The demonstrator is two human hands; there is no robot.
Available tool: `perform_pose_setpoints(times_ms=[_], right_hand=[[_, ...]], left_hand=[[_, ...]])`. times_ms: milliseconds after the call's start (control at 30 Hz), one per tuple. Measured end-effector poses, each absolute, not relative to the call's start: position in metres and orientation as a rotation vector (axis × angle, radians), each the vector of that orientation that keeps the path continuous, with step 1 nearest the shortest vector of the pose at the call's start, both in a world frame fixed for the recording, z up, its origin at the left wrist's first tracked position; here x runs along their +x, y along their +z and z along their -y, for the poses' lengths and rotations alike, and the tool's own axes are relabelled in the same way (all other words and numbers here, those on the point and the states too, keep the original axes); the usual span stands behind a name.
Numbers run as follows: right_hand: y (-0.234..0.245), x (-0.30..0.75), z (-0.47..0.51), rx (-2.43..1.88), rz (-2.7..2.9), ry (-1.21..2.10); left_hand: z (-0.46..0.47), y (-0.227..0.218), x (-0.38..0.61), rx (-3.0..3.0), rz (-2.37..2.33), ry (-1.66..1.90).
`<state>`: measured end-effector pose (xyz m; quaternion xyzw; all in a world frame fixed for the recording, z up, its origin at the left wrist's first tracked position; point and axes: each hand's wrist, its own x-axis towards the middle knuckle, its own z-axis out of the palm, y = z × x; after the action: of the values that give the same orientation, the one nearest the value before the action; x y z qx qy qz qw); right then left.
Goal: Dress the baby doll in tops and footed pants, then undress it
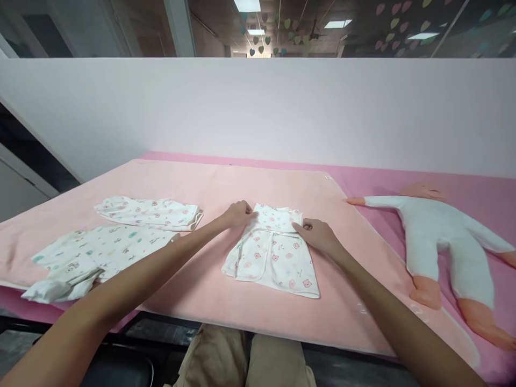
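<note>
A small white baby top (274, 252) with pink printed figures lies flat on the pale pink blanket (242, 183) in front of me, its sleeves folded in. My left hand (237, 214) pinches the top's upper left shoulder with curled fingers. My right hand (318, 234) pinches the right edge just below the collar.
Two more printed baby garments lie to the left: a folded one (151, 212) farther back and a spread one (92, 255) near the table edge. A doll (447, 242) in a white suit lies on its back on the brighter pink cover at the right. A white partition wall stands behind the table.
</note>
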<state>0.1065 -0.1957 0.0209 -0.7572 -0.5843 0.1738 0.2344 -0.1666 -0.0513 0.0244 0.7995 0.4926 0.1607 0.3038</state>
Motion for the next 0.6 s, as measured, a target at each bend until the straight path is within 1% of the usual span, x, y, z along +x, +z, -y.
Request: perform_pose_setpoints(times_ms=[100,200,267,367,500,600], right_hand=[[0.019,0.108,0.202,-2.116,1.528,0.407],[0.018,0.106,0.201,-2.159,1.478,0.384],[0.017,0.105,0.196,-2.203,1.505,0.386],[0.016,0.107,0.186,-2.197,1.545,0.526],[0.02,0.108,0.176,-1.878,1.404,0.855],[0.027,0.095,0.173,-1.784,1.285,0.893]], left_hand=[[0.046,0.016,-0.165,2.104,-1.32,0.351],[0.042,0.016,-0.155,2.119,-1.302,0.223],[0.04,0.018,-0.149,2.093,-1.303,0.215],[0.04,0.024,-0.145,2.015,-1.294,0.255],[0.044,0.032,-0.15,1.758,-1.155,0.354],[0.047,0.033,-0.152,1.432,-0.984,0.417]])
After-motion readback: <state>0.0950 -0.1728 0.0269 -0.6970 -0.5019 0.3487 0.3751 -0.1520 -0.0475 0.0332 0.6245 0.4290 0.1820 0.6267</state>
